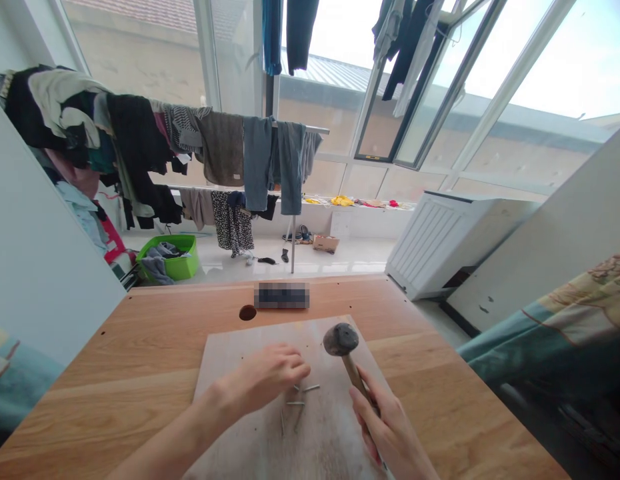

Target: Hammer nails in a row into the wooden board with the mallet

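Observation:
A pale wooden board [230, 360] lies on the brown wooden table [140, 353]. My left hand [267, 377] rests on the board with its fingers curled together in a pinch; what they hold is too small to make out. Several loose nails [297, 399] lie on the board just to the right of that hand. My right hand [387, 427] is wrapped round the wooden handle of a hammer [341, 340], whose dark head is raised above the board's far right part.
A round hole [247, 312] is in the table behind the board. Beyond the table stand a clothes rack [215, 153] full of garments, a green basin [173, 257] and a white cabinet [450, 240]. White panels flank both sides.

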